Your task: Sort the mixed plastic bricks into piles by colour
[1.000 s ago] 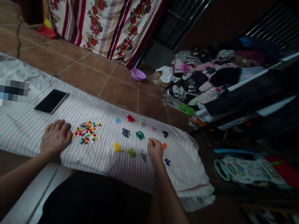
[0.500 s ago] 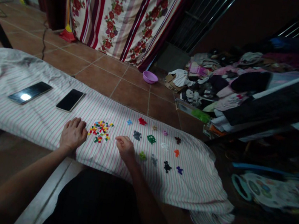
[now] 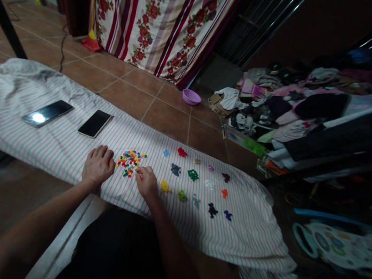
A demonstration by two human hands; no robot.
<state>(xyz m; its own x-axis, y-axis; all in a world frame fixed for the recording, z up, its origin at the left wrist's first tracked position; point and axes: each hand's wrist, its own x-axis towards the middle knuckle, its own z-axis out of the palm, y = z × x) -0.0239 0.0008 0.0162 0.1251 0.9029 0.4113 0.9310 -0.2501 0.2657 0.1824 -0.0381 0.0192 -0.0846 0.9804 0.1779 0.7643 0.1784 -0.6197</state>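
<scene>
A mixed pile of small coloured pieces (image 3: 129, 161) lies on the striped cloth (image 3: 165, 219). Just left of it, my left hand (image 3: 99, 164) rests palm down with its fingers apart, holding nothing. At the pile's right edge, my right hand (image 3: 146, 181) has its fingers pressed together; whatever they pinch is too small to make out. Single-colour clusters spread to the right, among them yellow (image 3: 165, 186), lime (image 3: 182, 195), dark green (image 3: 193, 175), red (image 3: 181, 152), black (image 3: 212, 210) and orange (image 3: 224, 193).
Two phones lie on the cloth to the left, one with a bright reflection (image 3: 49, 114) and one dark (image 3: 95, 123). Beyond the cloth, a purple basin (image 3: 191, 97) stands on the tiled floor. Heaped clothes (image 3: 285, 99) are at the right.
My right hand has moved left to the pile's edge, uncovering the yellow cluster. My left hand stays beside the pile. The whole view has shifted slightly.
</scene>
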